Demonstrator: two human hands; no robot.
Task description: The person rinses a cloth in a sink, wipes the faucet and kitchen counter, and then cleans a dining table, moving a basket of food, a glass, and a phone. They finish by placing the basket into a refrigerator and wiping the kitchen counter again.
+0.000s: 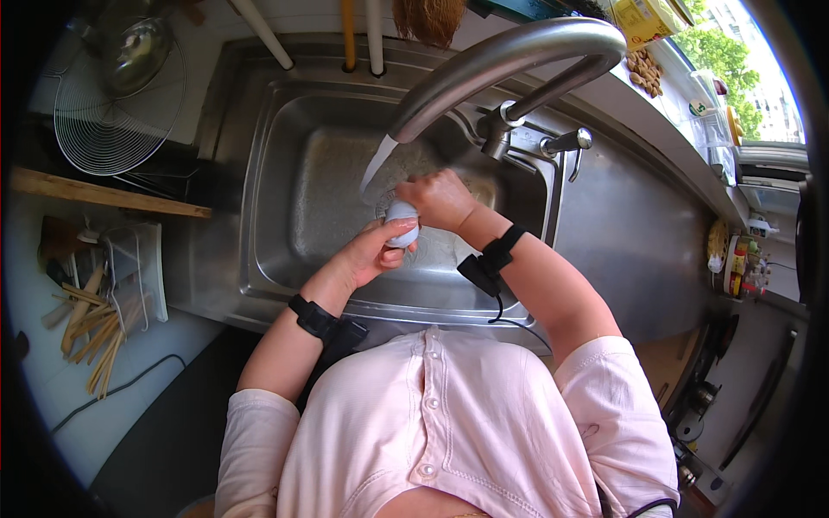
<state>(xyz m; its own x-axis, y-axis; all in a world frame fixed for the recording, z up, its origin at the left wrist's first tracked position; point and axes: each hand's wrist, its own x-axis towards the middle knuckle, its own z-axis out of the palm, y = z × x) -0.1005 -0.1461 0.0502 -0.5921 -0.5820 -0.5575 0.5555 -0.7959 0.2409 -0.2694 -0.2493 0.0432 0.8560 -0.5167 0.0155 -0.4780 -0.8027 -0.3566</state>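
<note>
Over the sink [276,207], my left hand [371,250] is closed around a pale bluish-white rounded thing [402,226], about the size of an egg. Its thumb lies across the near side of it. My right hand [440,200] is curled with its fingers pinched together just above that thing, beside the running water; what they hold, if anything, is hidden. Water [377,164] streams from the curved metal faucet [509,43] and falls right behind my hands. Whether the right fingertips touch the pale thing I cannot tell.
A wire strainer [112,129] and a metal ladle [142,56] hang at the far left, above a wooden board [112,192]. Wooden utensils [95,324] lie lower left. The faucet handle [566,142] is right of the spout. Peanut-like brown pieces [644,72] sit on the sill.
</note>
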